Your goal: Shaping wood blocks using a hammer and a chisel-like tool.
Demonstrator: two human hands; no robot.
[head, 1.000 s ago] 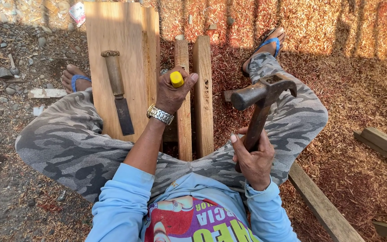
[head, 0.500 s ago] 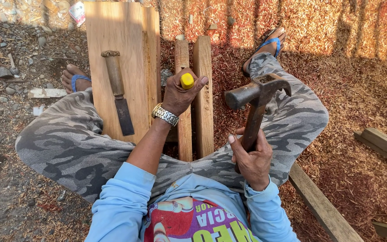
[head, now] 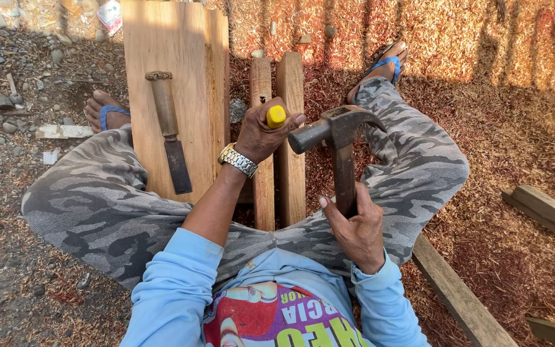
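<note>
left hand (head: 259, 136): fist wrapped tight round a tool with a round yellow plastic butt (head: 275, 117), held upright over the narrow wooden slats, so only the yellow end pokes out of the grip and the blade end is hidden; metal-link wristwatch (head: 237, 160) on that wrist

right hand (head: 354, 228): fingers curled round the dark wooden handle of a rusty old steel claw hammer (head: 336, 136), thumb sticking out to the side; hammer face is pointing left and sits just beside the yellow butt, can't tell if it's actually touching

slats: two narrow pale wooden slats (head: 290, 128) side by side, running away from the body between the knees, the left hand right above them

board: wide pale wooden plank (head: 175, 45) just left of the slats, with a flat dark steel chisel with a worn wooden handle (head: 168, 132) lying loose on it

legs: grey camouflage trousers (head: 91, 199), knees splayed out, blue flip-flops on both feet

ground: reddish wood shavings (head: 496, 128) on the right, gravel (head: 27, 64) on the left, a few loose timber offcuts (head: 460, 295) lower right
</note>
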